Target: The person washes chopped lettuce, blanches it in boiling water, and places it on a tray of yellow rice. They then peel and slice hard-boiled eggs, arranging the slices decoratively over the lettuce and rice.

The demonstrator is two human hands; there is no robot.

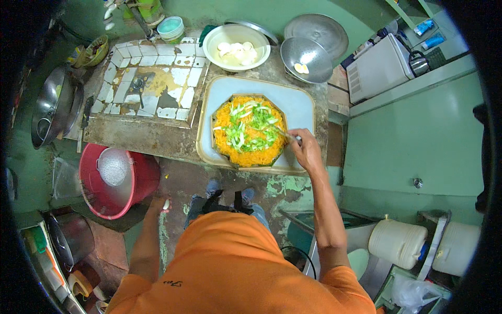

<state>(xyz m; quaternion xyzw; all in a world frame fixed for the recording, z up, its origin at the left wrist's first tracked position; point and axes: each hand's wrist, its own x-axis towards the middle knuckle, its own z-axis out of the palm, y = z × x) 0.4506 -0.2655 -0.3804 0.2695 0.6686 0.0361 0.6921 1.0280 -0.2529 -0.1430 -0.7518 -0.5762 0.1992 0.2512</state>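
The food (pixel 252 125) is showing bright orange, its shreds (pixel 237 138) leaf green to white. The tan-rimmed tray (pixel 301 111) is showing pale blue, the tub (pixel 142 182) is looking pinkish red, and the shirt (pixel 230 261) is glowing orange.

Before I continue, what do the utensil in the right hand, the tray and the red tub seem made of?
Utensil: possibly metal, thin and greyish, but too blurred to confirm.
Tray: probably plastic; smooth pale-blue face, tan rim.
Red tub: likely plastic; smooth, slightly glossy wall, evenly coloured.
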